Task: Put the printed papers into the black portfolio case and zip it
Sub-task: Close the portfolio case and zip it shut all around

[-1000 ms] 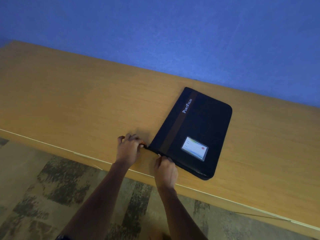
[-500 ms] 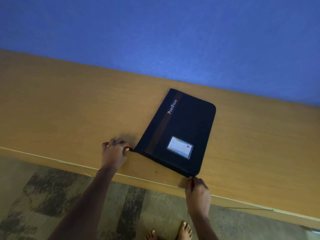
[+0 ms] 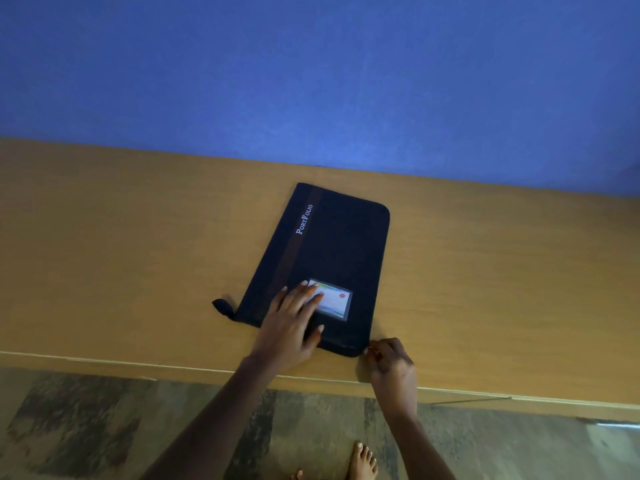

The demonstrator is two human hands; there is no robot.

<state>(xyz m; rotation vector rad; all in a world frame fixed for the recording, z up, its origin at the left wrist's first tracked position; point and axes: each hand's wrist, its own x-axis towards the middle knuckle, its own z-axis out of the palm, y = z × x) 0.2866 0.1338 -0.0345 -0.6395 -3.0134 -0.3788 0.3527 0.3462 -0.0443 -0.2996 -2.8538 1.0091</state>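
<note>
The black portfolio case (image 3: 332, 258) lies flat and closed on the wooden bench (image 3: 138, 244), near its front edge, skewed so that its long side runs up and to the right. White lettering reading "PortFolio" runs along a brown stripe on the cover. A clear card window (image 3: 334, 301) sits in the lower part of the cover. A short black tab (image 3: 223, 308) projects from the case's near left corner and rests on the bench.

Left hand (image 3: 289, 327): palm down on the lower cover, forearm reaching in from below. The fingers (image 3: 301, 292) are extended and slightly spread, with the tips overlapping the left edge of the card window. The thumb lies out to the right on the cover near the front edge. The hand presses flat and grips nothing.

Right hand (image 3: 393, 367): placed at the near right corner of the case, knuckles up, wrist bent above the bench edge. The thumb and forefinger are drawn together in a pinch at the corner; the item pinched is too small to identify.

No papers are visible outside the case. Behind the bench stands a blue wall (image 3: 311, 71). Below it lies patterned carpet (image 3: 86, 427), with bare toes (image 3: 362, 460) at the bottom of the view.
</note>
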